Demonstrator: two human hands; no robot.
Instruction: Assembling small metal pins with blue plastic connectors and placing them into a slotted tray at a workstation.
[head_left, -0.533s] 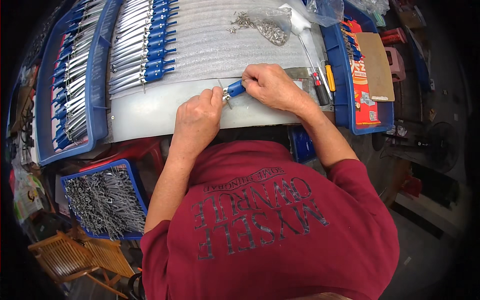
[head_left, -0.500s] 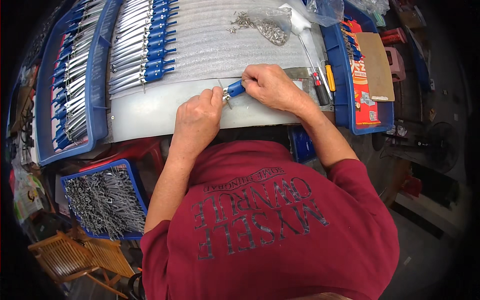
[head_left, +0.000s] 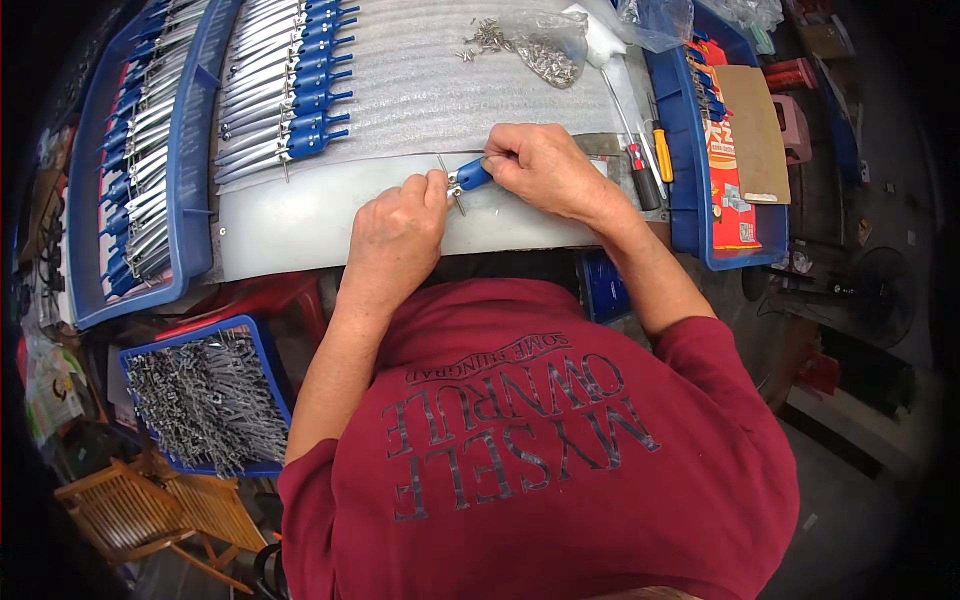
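Note:
Over the front of the white work board [head_left: 300, 225], both my hands hold one small piece with a blue plastic end [head_left: 473, 176] and a thin metal crosspin. My left hand [head_left: 398, 228] is closed around its left end, which the fingers hide. Thumb and fingers of my right hand [head_left: 548, 172] pinch the tip of the blue end. The crosspin sticks out between the two hands. At the back left lies a neat row of similar pieces [head_left: 310, 110], each with a long silver part and a blue end.
More such pieces fill a blue tray [head_left: 192, 215] at the left. Below it, a blue bin [head_left: 262, 350] holds many metal parts. Small screws [head_left: 548, 62] lie in and beside a clear bag. Screwdrivers [head_left: 645, 180] lie near the right blue tray [head_left: 690, 225], which holds cardboard.
Both hands keep their hold on the piece and have barely moved. The view has shifted very slightly.

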